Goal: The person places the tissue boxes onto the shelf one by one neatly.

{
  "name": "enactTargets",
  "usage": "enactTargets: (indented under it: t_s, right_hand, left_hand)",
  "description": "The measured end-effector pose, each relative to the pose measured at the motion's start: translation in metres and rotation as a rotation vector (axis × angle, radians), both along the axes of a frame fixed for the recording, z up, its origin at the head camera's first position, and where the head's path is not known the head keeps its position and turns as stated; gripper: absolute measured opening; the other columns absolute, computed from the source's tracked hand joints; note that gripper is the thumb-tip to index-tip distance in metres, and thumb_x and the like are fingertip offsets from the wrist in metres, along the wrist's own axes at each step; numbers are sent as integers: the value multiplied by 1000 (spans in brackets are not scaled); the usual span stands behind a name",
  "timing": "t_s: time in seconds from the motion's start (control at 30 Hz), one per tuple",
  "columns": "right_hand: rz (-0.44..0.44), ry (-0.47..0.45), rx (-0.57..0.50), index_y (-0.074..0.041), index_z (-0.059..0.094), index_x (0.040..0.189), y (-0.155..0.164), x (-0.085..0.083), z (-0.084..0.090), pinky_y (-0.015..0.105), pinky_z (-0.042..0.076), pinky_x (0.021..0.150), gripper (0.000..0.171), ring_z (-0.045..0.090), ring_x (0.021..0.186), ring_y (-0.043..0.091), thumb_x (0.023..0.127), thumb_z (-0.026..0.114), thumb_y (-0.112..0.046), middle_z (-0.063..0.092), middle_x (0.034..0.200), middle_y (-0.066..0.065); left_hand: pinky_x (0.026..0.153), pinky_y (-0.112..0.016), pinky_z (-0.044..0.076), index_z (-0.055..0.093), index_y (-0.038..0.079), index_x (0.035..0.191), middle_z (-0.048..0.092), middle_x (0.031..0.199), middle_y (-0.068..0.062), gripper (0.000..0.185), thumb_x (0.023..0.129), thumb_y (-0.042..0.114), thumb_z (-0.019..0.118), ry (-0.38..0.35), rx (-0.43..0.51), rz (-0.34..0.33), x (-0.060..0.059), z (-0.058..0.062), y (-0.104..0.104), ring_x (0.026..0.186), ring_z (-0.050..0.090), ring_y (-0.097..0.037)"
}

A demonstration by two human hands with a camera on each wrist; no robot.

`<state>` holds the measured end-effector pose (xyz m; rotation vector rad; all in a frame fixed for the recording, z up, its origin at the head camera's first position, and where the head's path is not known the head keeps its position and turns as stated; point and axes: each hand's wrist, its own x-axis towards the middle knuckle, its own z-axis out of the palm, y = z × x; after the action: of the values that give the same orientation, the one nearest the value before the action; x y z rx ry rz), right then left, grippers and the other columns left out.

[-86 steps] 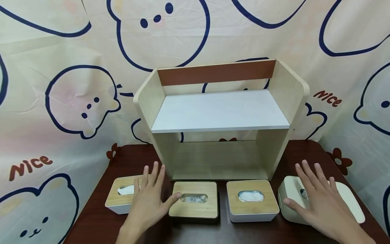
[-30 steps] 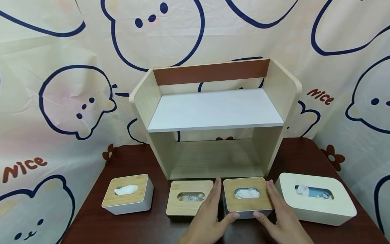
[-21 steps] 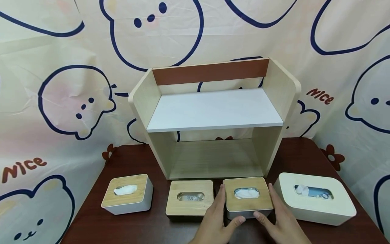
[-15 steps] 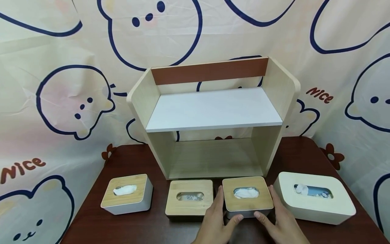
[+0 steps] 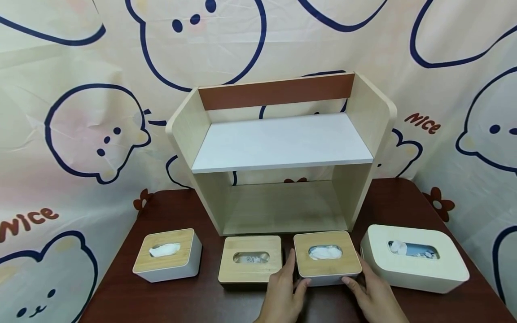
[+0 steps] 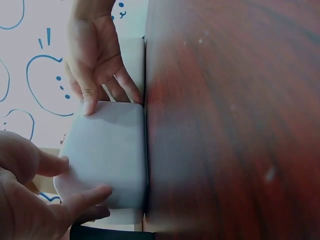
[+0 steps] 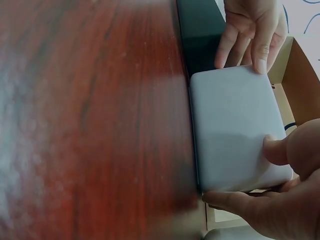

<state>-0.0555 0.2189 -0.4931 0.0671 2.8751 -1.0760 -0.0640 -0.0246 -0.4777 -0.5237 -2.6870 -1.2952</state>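
Observation:
A grey tissue box with a bamboo lid (image 5: 326, 264) stands on the dark table in front of the shelf. My left hand (image 5: 296, 273) grips its left side with the thumb curled on the front corner. My right hand (image 5: 355, 273) grips its right side the same way. In the left wrist view, the grey tissue box's wall (image 6: 105, 155) sits between my left hand (image 6: 75, 180) and my right hand (image 6: 100, 95). The right wrist view shows the grey tissue box (image 7: 235, 130) held between my right hand (image 7: 240, 170) and my left hand (image 7: 245, 62).
A black box with a bamboo lid (image 5: 250, 262) sits just left of the held box, and a large cream tissue box (image 5: 414, 262) sits just right. Another grey box (image 5: 167, 255) stands farther left. A two-level wooden shelf (image 5: 278, 148) stands behind them on the table (image 5: 121, 300).
Both hands left the outer boxes and came together around the middle-right grey box. Over the last second the thumbs curled tighter on its front corners.

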Motion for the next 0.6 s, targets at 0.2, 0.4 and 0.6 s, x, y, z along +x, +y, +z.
enactTargets:
  t_s: [0.2, 0.4, 0.6]
  right_hand:
    - [-8, 17, -12, 13, 32, 162, -2, 2, 0, 67, 50, 110, 75, 51, 145, 53, 107, 68, -24, 45, 160, 36]
    - [-11, 75, 13, 13, 35, 161, -2, 3, -2, 67, 52, 107, 73, 53, 142, 54, 107, 68, -22, 48, 158, 36]
    - [-13, 137, 20, 11, 39, 160, -3, 7, 1, 67, 53, 104, 71, 58, 137, 54, 105, 71, -22, 51, 155, 36]
  left_hand:
    - [97, -41, 64, 52, -14, 150, 66, 142, -32, 66, 97, 13, 81, 91, -1, 1, 0, -2, 1, 126, 70, -35]
    - [93, -37, 65, 54, -16, 148, 65, 142, -34, 62, 97, 7, 80, 76, 35, 3, 1, -2, 3, 127, 69, -37]
    - [95, -35, 64, 52, -17, 149, 60, 146, -35, 60, 97, 1, 77, -6, 73, 8, 0, 1, 6, 133, 63, -39]
